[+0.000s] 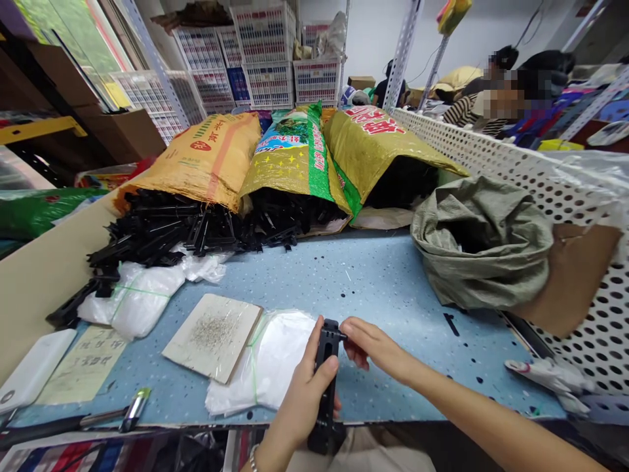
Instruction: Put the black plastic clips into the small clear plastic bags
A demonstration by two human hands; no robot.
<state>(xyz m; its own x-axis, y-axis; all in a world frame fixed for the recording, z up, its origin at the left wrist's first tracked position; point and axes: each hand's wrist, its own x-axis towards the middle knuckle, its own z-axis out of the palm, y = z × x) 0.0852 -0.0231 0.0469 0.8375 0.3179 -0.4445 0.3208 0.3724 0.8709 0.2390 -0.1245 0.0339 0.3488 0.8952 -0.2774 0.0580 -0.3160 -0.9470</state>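
Note:
My left hand (307,396) is wrapped round a long black plastic part (327,351), held upright at the table's front edge with its wider lower end over my lap. At the part's upper right side, the fingertips of my right hand (366,341) are pinched together on a small black piece (343,336) that sticks out there. Just left of my hands lies a stack of white plastic bags (282,354) tied with green string. A square pale board (211,334) with a speckled middle rests partly on that stack.
Black parts (157,226) spill from an orange sack (201,154) and a green-yellow sack (289,170). A grey-green sack (486,242) stands open at right, near a white glove (548,377). A hammer (132,410) lies front left. Other people sit beyond the perforated panel (491,157).

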